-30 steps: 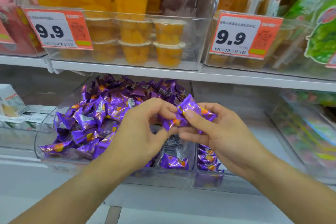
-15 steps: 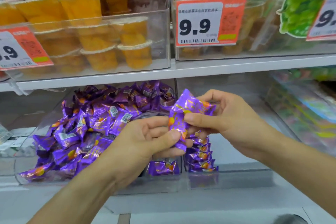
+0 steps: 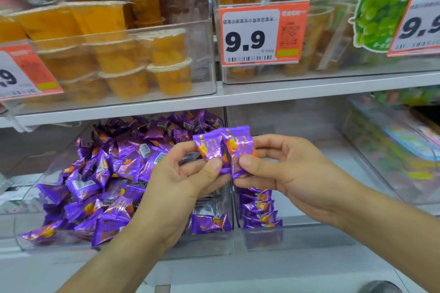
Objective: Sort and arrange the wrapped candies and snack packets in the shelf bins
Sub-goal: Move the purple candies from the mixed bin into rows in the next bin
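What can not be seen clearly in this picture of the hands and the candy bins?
- Head view: the candies behind the left hand in the left bin are hidden by it.
- The neat stack in the right bin is partly hidden by the right hand.
- The small print on the held candies is too small to read.
- The left price tag is cut off by the edge.

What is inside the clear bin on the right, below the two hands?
The right clear bin holds a neat stack of purple candies at its front left. Behind that, bare floor. The right hand covers the stack's top, so its height stays unknown.
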